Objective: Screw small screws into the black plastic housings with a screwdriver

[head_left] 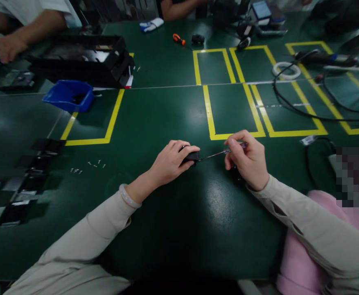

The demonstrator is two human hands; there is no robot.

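My left hand [173,162] is wrapped round a small black block-shaped part [193,156] and holds it against the green table. Between the fingers of my right hand [247,157] is a screwdriver [226,151] with a clear purplish handle. Its thin shaft slopes left, and the tip meets or nearly meets the right end of the black part. Beneath my right hand lies a small dark object [236,174], mostly hidden. Several tiny screws [76,170] are scattered on the table to the left of my left hand.
At left, a blue bin [70,94] stands before a black tray stack [84,61], with flat black pieces [34,178] in a row nearer me. Yellow tape [208,110] outlines rectangles. Black cable [308,112] loops at right. Co-workers sit across, one hand [9,47] at upper left.
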